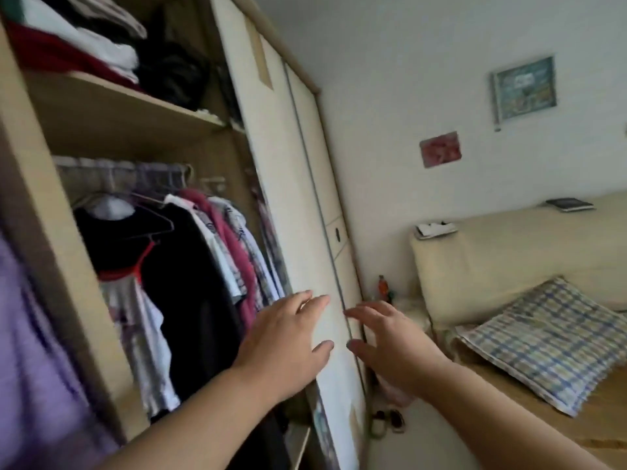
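A cream sliding wardrobe door (288,198) stands half open in front of me. My left hand (285,337) lies against the door's left edge with its fingers straight and spread. My right hand (390,340) hovers just right of it by the door's metal strip, fingers relaxed and holding nothing. Whether the right hand touches the door I cannot tell. Left of the door, hanging clothes (190,266) fill the open wardrobe: a black garment, a pink one and patterned shirts on a rail.
Folded clothes (84,39) lie on the upper shelf (135,100). A purple garment (30,368) hangs at the far left. To the right stand a bed with a checked pillow (543,340), a cream headboard (509,259) and a bottle (382,285) on a small stand. Shoes (386,422) sit on the floor.
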Action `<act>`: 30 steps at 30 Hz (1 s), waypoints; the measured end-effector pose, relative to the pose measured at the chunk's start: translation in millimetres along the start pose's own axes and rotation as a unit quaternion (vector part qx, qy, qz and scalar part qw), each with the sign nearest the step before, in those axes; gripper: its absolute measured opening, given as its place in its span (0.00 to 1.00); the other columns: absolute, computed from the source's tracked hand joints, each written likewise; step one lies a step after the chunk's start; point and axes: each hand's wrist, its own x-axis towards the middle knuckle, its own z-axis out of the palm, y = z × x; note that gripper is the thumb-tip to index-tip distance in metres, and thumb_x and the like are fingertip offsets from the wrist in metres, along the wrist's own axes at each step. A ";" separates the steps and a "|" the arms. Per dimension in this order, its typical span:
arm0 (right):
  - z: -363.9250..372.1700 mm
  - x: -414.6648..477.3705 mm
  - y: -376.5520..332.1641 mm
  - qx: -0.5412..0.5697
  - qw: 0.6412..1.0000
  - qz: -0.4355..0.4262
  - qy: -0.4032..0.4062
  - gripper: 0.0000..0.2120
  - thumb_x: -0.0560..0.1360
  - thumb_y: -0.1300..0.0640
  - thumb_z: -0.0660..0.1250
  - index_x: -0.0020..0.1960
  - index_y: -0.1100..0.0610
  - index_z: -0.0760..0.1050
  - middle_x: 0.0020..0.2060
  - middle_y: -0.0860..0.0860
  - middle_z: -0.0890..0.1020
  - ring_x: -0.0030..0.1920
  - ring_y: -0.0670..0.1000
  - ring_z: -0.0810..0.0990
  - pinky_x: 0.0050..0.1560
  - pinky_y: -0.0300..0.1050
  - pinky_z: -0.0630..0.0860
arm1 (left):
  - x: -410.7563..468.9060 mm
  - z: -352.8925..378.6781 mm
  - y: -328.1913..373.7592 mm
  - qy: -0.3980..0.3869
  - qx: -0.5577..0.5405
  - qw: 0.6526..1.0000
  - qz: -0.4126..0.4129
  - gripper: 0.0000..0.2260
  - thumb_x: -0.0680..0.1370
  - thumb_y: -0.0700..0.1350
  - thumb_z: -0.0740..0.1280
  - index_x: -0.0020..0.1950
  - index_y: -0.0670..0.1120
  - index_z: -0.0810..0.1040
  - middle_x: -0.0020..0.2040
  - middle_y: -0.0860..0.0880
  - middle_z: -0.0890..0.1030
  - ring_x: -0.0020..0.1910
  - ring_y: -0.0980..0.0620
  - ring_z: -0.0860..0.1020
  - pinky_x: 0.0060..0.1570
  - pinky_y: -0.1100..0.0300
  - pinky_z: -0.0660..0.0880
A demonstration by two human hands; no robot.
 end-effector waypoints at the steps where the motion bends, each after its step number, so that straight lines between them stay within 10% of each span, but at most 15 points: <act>1: 7.7 14.6 -16.9 0.004 1.000 -0.020 0.002 0.24 0.74 0.43 0.64 0.69 0.42 0.66 0.68 0.43 0.69 0.65 0.47 0.71 0.64 0.43 0.69 | -5.9 -11.5 -17.6 0.014 0.019 1.000 -0.013 0.30 0.74 0.60 0.61 0.74 0.57 0.59 0.74 0.54 0.63 0.72 0.53 0.61 0.69 0.57 0.59; 18: 61.4 239.6 -168.4 0.148 0.945 -0.289 0.038 0.23 0.74 0.46 0.66 0.68 0.45 0.69 0.65 0.45 0.72 0.65 0.47 0.70 0.64 0.40 0.67 | 7.2 -141.2 -158.7 0.182 0.317 0.908 -0.203 0.18 0.65 0.53 0.71 0.54 0.54 0.81 0.64 0.49 0.77 0.70 0.44 0.69 0.63 0.35 0.64; 30: 132.0 394.5 -192.8 0.210 0.916 -0.340 -0.043 0.30 0.73 0.47 0.68 0.72 0.53 0.64 0.67 0.53 0.70 0.67 0.53 0.70 0.66 0.43 0.66 | 56.2 -157.1 -199.3 0.284 0.462 0.768 -0.341 0.30 0.69 0.48 0.71 0.70 0.47 0.70 0.76 0.35 0.54 0.74 0.36 0.57 0.71 0.45 0.60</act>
